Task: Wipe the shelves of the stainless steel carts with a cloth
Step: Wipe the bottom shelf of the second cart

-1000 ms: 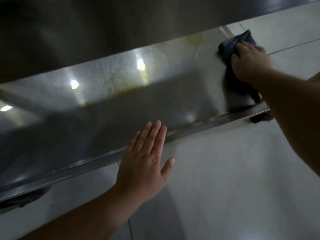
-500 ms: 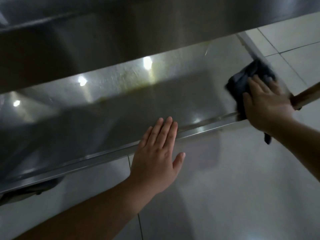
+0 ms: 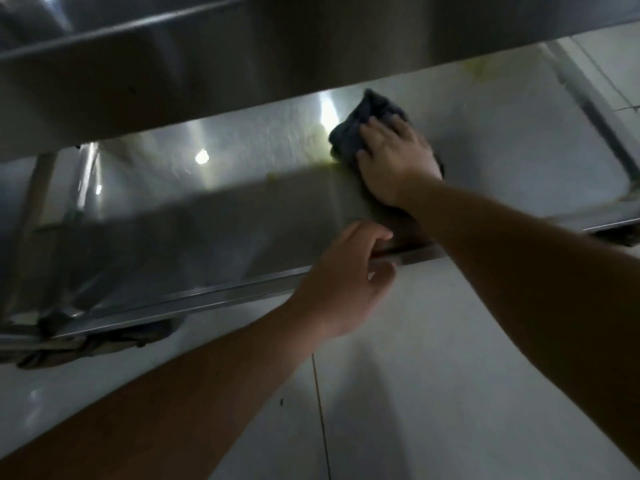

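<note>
The cart's lower steel shelf (image 3: 207, 220) runs across the middle of the view, under the upper shelf (image 3: 242, 57). A dark grey cloth (image 3: 356, 129) lies bunched on the lower shelf near its middle. My right hand (image 3: 394, 164) presses down on the cloth with fingers spread over it. A yellowish smear (image 3: 317, 140) sits just left of the cloth. My left hand (image 3: 346, 278) grips the shelf's front rim (image 3: 207, 299), fingers curled over the top and thumb below.
A second yellowish stain (image 3: 479, 69) marks the shelf's far right part. The cart's right post (image 3: 588, 109) and a left post (image 3: 34, 202) frame the shelf. Caster wheels (image 3: 104, 341) sit under the front corners. White floor tiles (image 3: 415, 393) lie below.
My right hand slid the cloth from the shelf's right front corner leftwards and back to the middle. My left hand went from lying flat by the rim to gripping it.
</note>
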{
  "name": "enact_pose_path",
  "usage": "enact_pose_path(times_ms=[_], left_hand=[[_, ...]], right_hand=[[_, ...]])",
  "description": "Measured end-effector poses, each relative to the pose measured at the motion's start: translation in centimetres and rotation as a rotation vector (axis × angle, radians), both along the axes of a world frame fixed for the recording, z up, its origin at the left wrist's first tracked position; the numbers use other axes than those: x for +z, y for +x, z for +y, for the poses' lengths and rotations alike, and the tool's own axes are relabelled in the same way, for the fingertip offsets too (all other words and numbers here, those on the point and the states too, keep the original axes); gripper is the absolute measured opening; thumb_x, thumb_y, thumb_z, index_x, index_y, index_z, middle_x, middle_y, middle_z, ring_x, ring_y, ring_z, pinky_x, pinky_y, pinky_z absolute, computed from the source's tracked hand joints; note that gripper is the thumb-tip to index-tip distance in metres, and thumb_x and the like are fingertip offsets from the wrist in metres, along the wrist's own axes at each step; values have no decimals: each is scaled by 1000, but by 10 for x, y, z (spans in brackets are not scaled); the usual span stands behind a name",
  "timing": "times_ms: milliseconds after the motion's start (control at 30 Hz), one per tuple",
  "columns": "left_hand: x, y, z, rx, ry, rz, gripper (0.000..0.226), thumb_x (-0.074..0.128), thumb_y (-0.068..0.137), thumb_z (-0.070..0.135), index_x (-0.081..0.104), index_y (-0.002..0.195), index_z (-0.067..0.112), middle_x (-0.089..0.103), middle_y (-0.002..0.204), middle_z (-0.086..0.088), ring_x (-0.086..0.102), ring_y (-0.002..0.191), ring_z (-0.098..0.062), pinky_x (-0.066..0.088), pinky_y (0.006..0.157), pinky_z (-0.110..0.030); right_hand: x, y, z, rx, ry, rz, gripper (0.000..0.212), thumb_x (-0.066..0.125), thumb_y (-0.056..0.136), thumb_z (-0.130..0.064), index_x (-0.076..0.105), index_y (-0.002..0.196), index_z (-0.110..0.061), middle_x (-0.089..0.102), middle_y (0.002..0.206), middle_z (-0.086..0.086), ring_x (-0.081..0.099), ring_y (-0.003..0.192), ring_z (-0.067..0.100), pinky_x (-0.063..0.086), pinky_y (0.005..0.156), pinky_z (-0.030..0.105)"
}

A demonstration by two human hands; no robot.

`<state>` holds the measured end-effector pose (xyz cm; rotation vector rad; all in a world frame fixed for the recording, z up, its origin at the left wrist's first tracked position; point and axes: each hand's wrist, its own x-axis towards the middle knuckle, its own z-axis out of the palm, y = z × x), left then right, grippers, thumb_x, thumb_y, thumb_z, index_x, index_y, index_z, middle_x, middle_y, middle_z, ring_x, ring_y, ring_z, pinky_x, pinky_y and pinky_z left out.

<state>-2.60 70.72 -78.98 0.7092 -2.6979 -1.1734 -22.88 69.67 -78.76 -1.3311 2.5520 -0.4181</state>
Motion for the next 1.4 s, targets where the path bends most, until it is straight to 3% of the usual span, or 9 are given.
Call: enact_pose_path(times_ms=[133, 267, 400, 633, 800, 900, 967, 1200, 1400], left_hand=[[5, 57, -46, 19, -257, -73, 42, 64, 104, 25, 60, 143, 10, 55, 152, -8, 43, 151, -21, 32, 122, -27], [0, 121, -102, 232, -492, -244, 58, 63, 103, 30, 52, 152, 1, 45, 163, -17, 38, 155, -34, 30, 127, -46], [-10, 154, -122, 433, -496, -377, 73, 46, 106, 45, 38, 161, -1, 30, 171, -21, 27, 159, -38, 25, 128, -51], [-19, 156, -127, 413, -541, -386, 82, 32, 100, 55, 32, 164, 2, 28, 172, -20, 22, 161, -35, 21, 130, -48], [-21, 158, -130, 396, -509, -387, 88, 17, 99, 63, 25, 167, 7, 22, 175, -16, 15, 162, -31, 16, 131, -46], [-19, 159, -136, 361, -429, -400, 88, 16, 100, 65, 18, 169, 11, 13, 177, -11, 7, 164, -27, 8, 131, -41], [-14, 162, -143, 335, -345, -358, 79, 31, 106, 59, 21, 169, 11, 13, 177, -11, 7, 164, -25, 5, 130, -37], [-2, 234, -181, 342, -503, -503, 75, 36, 109, 52, 18, 169, 10, 16, 176, -13, 12, 163, -30, 10, 130, -45], [-11, 251, -178, 417, -515, -520, 75, 16, 110, 52, 9, 170, 8, 6, 178, -13, 4, 165, -27, 5, 132, -41]], right_hand=[[-2, -3, 9, 107, -20, 19, 54, 37, 109, -44, 33, 161, -30, 23, 171, -9, 13, 158, 18, 13, 126, 39], [-6, -46, 53, -318, -62, 42, 48, 34, 106, -38, 44, 147, -17, 37, 161, 8, 27, 151, 33, 25, 122, 51], [-9, -43, 45, -702, 57, -31, 65, 23, 104, -40, 19, 163, -15, 13, 173, 3, 4, 159, 36, 4, 128, 52], [-20, 113, -87, -207, -16, 31, 64, 25, 103, -41, 25, 163, -18, 19, 172, 1, 7, 158, 32, 3, 126, 48], [-11, 137, -117, 147, 14, 63, 59, 25, 107, -46, 27, 163, -27, 20, 172, -8, 8, 159, 23, 5, 127, 41], [-9, 103, -80, 16, -36, 59, 53, 33, 107, -43, 36, 158, -29, 26, 170, -8, 16, 157, 22, 14, 125, 40], [-7, 74, -50, -198, -49, 75, 50, 34, 106, -39, 41, 154, -24, 30, 168, -1, 20, 156, 27, 18, 125, 45], [-4, 92, -63, -677, 69, -35, 64, 25, 106, -36, 14, 165, -15, 7, 174, 3, -2, 159, 36, -1, 127, 53], [-9, 220, -181, -363, 33, -43, 66, 29, 103, -36, 18, 165, -15, 12, 173, 2, 0, 159, 35, -3, 125, 52]])
